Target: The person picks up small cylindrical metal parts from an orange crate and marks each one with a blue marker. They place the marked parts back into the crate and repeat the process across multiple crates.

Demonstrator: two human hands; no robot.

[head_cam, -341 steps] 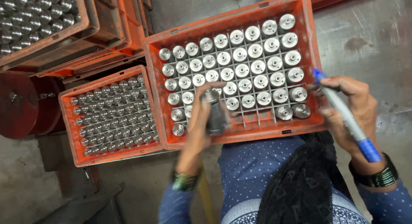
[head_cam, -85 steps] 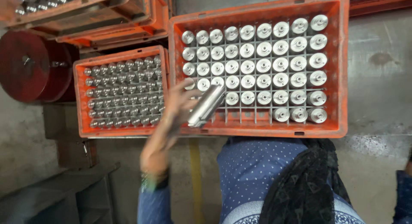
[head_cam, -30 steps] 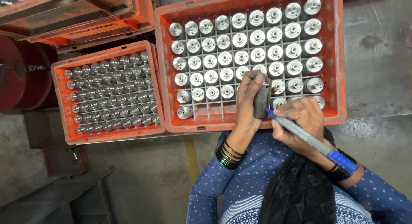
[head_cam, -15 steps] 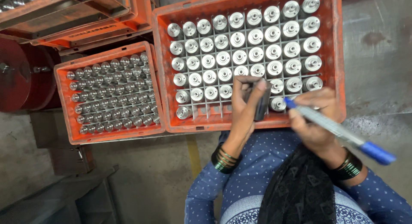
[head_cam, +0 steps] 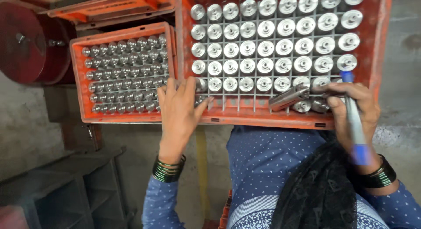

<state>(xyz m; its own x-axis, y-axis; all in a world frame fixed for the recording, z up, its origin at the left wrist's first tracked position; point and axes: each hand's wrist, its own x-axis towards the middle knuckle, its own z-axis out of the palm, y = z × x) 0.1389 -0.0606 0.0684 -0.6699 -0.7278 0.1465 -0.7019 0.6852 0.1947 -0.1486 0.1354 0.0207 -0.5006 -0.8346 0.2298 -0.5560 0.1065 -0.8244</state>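
While the silver metal cylinder (head_cam: 288, 97) lies tilted on its side over the front rows of the large orange plastic crate (head_cam: 381, 58), the right hand (head_cam: 353, 108) pinches its right end between thumb and fingertips. Same hand, clenched: a blue-tipped white marker pen (head_cam: 353, 119) is clamped under the curled fingers, running from the blue cap near the crate's front right cells down to a blurred blue end by the wrist. A dark bangle sits on that wrist.

Left hand (head_cam: 180, 108): released, fingers spread and flat, palm down. It rests on the front left corner of the large crate, fingertips touching the rim and the nearest front cells; it grips nothing. Green and black bangles on the wrist.

Large crate: a white grid divider holds upright silver cylinders, one per cell, shiny round tops facing up; several front cells near the left hand look vacant.

Just left, touching side by side: a smaller orange plastic crate (head_cam: 79, 88) packed with smaller dull metal pieces in tight rows. Further left, a dark red round disc (head_cam: 26, 40). More orange crates (head_cam: 109, 9) stacked behind. Below, the grey concrete floor (head_cam: 35, 132) and the person's blue dotted clothing with a black scarf.
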